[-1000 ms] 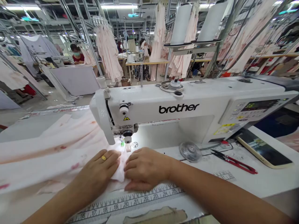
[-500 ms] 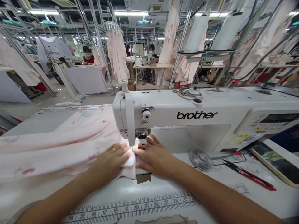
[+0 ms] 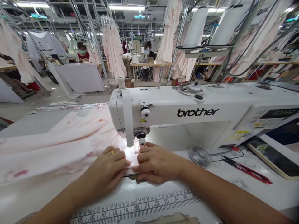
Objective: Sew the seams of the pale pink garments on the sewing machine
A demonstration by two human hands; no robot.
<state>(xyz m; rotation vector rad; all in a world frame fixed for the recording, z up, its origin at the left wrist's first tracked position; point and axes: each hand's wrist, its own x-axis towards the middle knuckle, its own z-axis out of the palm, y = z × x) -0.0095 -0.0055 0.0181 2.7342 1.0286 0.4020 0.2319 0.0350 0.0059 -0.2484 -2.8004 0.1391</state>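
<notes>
Sewing table (image 3: 280,194): my hands before the sewing machine (image 3: 187,109).
My left hand (image 3: 109,168) and right hand (image 3: 156,161) lay flat, fingers together, pressing the pink cloth (image 3: 58,149) down.

Head view, forward-down, close over fabric (image 3: 70,146) at sewing machine (image 3: 187,104)

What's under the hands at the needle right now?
Pale pink fabric lies under the left hand and right hand, flat on the table. A dark scrap peeks out below. The stretch beneath the palms is covered.
</notes>
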